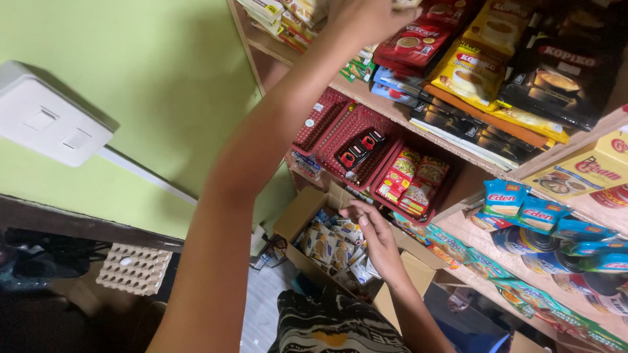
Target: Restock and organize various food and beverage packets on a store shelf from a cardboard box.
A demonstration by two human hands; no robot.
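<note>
My left hand (366, 16) is raised to an upper wooden shelf (392, 108), beside a red pack of coffee sachets (412, 40); its fingertips run off the top edge, so what it holds is hidden. My right hand (374, 236) is lower, over an open cardboard box (297, 212) full of small snack packets (325, 247). Its fingers curl around one of those packets at the box's far side.
Red plastic baskets (353, 134) with small packets stand on the shelf behind the box. Yellow and black coffee packs (477, 68), blue boxes (507, 199) and cans (523, 245) fill the shelves on the right. A white wall switch (46, 121) and an egg tray (134, 268) are left.
</note>
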